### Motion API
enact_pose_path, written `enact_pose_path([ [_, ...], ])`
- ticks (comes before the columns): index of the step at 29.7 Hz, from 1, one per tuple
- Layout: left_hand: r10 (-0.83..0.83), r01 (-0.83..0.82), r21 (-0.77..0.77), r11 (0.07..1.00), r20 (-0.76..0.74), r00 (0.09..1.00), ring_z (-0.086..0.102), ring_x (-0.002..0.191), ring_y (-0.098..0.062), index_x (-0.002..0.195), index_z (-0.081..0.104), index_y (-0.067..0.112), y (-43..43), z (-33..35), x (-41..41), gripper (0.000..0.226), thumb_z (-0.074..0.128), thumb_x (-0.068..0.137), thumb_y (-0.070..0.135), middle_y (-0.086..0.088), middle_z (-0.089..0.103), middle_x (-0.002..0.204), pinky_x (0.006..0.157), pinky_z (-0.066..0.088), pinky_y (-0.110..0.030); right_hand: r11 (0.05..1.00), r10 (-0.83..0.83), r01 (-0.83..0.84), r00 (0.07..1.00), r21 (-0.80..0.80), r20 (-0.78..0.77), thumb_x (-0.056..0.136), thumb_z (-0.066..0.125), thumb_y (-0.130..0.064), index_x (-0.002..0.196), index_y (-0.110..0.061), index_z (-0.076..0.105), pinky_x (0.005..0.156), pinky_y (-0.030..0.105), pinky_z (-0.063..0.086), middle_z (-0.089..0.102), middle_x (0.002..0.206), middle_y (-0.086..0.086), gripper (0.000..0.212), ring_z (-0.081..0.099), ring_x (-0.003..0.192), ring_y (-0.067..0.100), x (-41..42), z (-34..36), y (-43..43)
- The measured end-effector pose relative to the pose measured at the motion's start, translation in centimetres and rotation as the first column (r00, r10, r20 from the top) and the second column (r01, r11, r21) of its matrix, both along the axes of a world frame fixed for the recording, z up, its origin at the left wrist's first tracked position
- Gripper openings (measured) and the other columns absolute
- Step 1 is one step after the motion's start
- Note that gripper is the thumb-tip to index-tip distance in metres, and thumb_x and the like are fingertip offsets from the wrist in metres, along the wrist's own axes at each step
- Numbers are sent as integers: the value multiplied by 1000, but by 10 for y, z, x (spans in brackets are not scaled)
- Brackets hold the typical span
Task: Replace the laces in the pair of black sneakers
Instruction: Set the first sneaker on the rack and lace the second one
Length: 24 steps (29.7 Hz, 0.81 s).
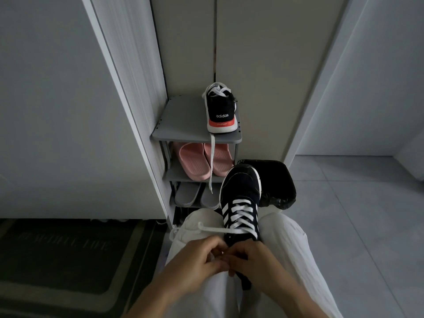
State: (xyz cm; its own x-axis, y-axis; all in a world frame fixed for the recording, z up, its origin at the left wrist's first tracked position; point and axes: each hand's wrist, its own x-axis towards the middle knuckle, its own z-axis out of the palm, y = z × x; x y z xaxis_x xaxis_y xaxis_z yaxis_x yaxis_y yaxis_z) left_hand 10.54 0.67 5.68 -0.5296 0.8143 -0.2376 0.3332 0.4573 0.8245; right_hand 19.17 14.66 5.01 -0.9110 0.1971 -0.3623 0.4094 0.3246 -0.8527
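Well, the left hand [197, 258] and right hand [252, 260] meet, fingers curled, at the near end of the black sneaker [241, 198] in the lap, toe toward 12 o'clock. The left pinches white lace [220, 230]; the right's hold is hidden. The other sneaker [221, 113] tops the shoe rack [179, 125] at 12.

Shoe rack [181, 120], bin [277, 180] close beyond sneaker [241, 198]

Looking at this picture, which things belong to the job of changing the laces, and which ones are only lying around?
For the job: sneaker on the lap, its white lace, second sneaker on the rack top, left hand, right hand.

Lying about: shoe rack, pink slippers, grey slippers, black bin bag, doormat.
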Motion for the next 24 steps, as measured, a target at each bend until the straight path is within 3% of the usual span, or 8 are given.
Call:
enact_pose_path([
  [2,90,-93,46,995,64,994,47,56,5,82,61,19,2,-4,1,8,68,83,17,18,55,59,58,35,-11,996,-74,74,997,-48,4,85,65,-16,67,-25,65,51,19,39,64,54,-7,20,48,49,6,3,-2,3],
  [4,152,-160,65,985,109,982,49,54,7,73,60,20,2,-9,1,15,68,83,12,20,55,53,57,36,-9,976,-174,173,985,-128,6,83,67,-12,65,-21,65,49,20,40,64,54,-2,19,48,46,6,6,-4,4],
  [8,274,-290,93,953,151,950,50,56,6,71,67,22,7,-15,0,16,68,82,11,15,60,56,57,38,-8,945,-284,277,959,-176,-18,85,65,-9,70,-15,67,48,22,38,65,57,1,15,47,47,10,5,-11,-4],
  [13,505,-534,137,834,199,840,48,50,7,66,66,17,16,-27,-7,21,67,81,4,11,56,52,54,38,-6,898,-406,393,913,-196,-30,87,61,-8,90,-19,63,49,21,44,68,69,6,11,56,51,9,3,-18,-10],
  [15,535,-559,132,818,179,826,49,48,8,62,64,20,21,-32,-10,25,67,81,3,13,54,47,54,39,-7,907,-377,362,926,-214,-32,89,58,-6,96,-16,61,48,19,42,68,70,5,12,56,49,6,2,-18,-13],
  [20,508,-514,84,853,84,857,50,51,7,62,62,22,28,-36,-11,24,66,82,9,8,56,58,55,38,-9,858,-409,366,911,-360,-47,91,51,2,95,-24,59,46,19,40,65,66,4,27,51,48,6,1,-17,-17],
  [24,495,-503,89,860,102,863,52,52,7,64,64,21,30,-34,-11,21,67,81,9,8,60,60,55,39,-7,822,-439,387,898,-418,-32,92,47,2,96,-14,66,48,21,38,66,66,5,25,49,50,8,3,-20,-14],
])
